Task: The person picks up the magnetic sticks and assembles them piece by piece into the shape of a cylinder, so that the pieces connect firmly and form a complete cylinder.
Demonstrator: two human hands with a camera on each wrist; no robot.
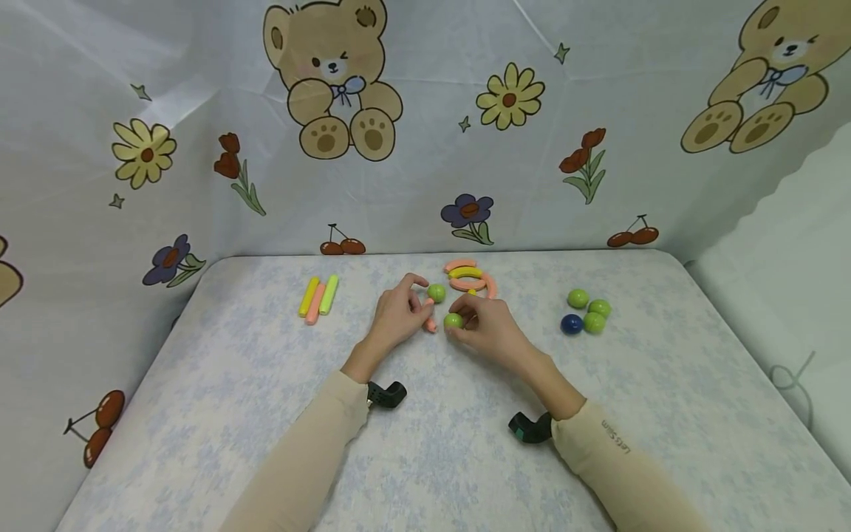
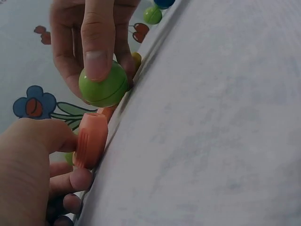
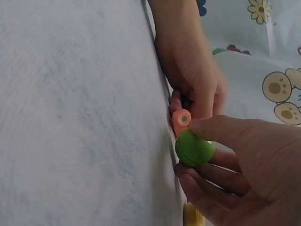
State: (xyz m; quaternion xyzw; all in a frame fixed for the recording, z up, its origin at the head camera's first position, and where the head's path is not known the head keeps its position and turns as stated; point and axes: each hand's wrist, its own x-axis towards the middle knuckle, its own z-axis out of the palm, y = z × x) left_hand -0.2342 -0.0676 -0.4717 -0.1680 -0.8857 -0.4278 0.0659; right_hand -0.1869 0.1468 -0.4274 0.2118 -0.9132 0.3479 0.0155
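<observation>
My left hand pinches a short pink-orange magnetic stick between thumb and fingers. A small grey disc sits in the end of that stick in the right wrist view. Just to its right, my right hand holds a green ball by thumb and fingertips. In the left wrist view the ball appears close above the stick's end. Another green ball lies behind the stick, near the left fingertips.
Beyond the right hand lie curved pink pieces and a curved yellow piece. To the left are a yellow stick, a pink stick and a light green stick. Several green balls and a blue ball sit at right.
</observation>
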